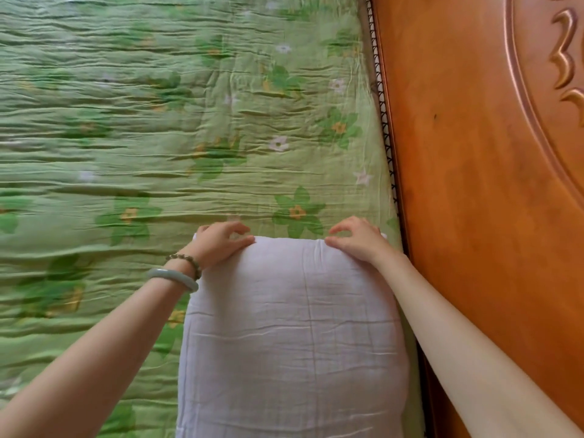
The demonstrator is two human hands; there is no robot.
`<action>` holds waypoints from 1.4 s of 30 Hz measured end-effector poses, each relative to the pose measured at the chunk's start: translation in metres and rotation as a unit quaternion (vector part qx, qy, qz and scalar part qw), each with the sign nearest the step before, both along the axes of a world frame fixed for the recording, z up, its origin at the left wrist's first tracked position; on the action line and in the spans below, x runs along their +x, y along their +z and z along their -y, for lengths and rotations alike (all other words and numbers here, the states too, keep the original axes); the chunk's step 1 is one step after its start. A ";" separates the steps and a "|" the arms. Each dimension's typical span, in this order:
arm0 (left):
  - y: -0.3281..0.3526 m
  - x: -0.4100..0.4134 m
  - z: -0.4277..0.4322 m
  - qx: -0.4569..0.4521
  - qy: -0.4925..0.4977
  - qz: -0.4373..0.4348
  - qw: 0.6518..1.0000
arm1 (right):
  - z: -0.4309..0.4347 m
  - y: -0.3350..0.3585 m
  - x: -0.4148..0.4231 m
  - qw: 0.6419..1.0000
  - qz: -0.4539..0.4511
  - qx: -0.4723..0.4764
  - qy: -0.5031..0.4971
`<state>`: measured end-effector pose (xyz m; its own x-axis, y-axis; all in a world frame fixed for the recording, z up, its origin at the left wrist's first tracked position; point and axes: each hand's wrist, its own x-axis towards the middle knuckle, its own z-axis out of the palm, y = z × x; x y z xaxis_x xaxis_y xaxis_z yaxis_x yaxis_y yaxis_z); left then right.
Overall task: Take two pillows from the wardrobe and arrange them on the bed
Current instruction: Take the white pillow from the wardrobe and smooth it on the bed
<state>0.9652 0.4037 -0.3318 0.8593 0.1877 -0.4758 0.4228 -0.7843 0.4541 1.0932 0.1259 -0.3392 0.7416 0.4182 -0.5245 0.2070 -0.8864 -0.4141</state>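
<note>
A white pillow (294, 336) lies lengthwise on the bed (126, 128), close beside the headboard. My left hand (221, 243) grips its far left corner, fingers curled over the edge. My right hand (355, 238) grips the far right corner the same way. Only this one pillow is in view. Two bracelets sit on my left wrist.
The bed is covered by a wrinkled green sheet with a flower print. A carved orange-brown wooden headboard (474, 153) runs along the right side, almost touching the pillow and my right forearm. The sheet stretches open to the left and beyond the pillow.
</note>
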 end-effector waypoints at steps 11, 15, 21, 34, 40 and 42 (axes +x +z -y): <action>-0.014 0.016 0.024 0.249 -0.003 0.079 0.965 | -0.021 -0.017 -0.014 0.976 0.212 -0.034 0.022; 0.011 -0.008 0.073 0.218 0.002 0.183 0.959 | -0.035 0.014 -0.043 0.938 0.347 0.007 0.007; -0.016 -0.098 0.109 0.209 -0.123 0.192 0.951 | -0.011 0.001 -0.135 0.965 0.236 -0.050 0.102; -0.065 -0.062 0.103 0.177 -0.097 0.082 0.976 | -0.014 -0.063 -0.114 0.966 0.231 -0.091 0.072; 0.010 -0.112 0.083 0.115 -0.034 0.180 0.976 | 0.011 0.009 -0.151 0.965 0.257 0.022 0.035; 0.012 -0.154 0.078 0.132 -0.026 0.215 0.967 | 0.027 0.017 -0.188 0.955 0.292 0.031 0.050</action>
<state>0.8116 0.3257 -0.3194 0.9787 0.2046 -0.0140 0.1959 -0.9120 0.3603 0.9048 0.0987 -0.3219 0.8546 0.5193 -0.0068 0.5010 -0.8277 -0.2529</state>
